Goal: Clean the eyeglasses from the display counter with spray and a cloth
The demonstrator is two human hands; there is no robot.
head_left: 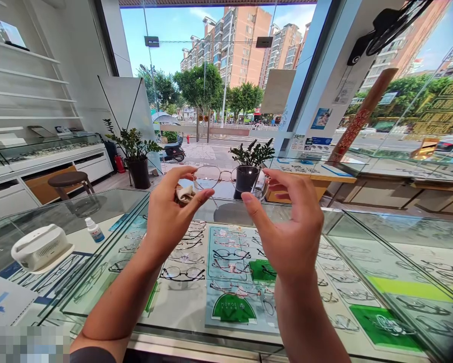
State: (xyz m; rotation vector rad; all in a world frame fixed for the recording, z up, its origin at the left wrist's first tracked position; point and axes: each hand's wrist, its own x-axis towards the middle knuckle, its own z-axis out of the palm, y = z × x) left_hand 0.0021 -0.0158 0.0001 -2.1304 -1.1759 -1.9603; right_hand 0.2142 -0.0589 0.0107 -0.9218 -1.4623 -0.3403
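I hold a pair of thin-rimmed glasses (226, 179) up at chest height above a glass display counter (98, 282). My left hand (169, 212) pinches the left lens rim between thumb and fingers, and a small beige cloth (184, 194) is tucked in the same hand. My right hand (290, 222) grips the right side of the frame with fingers curled. The lenses are clear, and a potted plant shows through them.
Inside the counter lie several rows of glasses on trays (230, 262). A white machine (41, 247) and a small bottle (95, 230) stand on the counter's left part. Two potted plants (135, 151), a stool (69, 180) and shelves stand beyond, before large windows.
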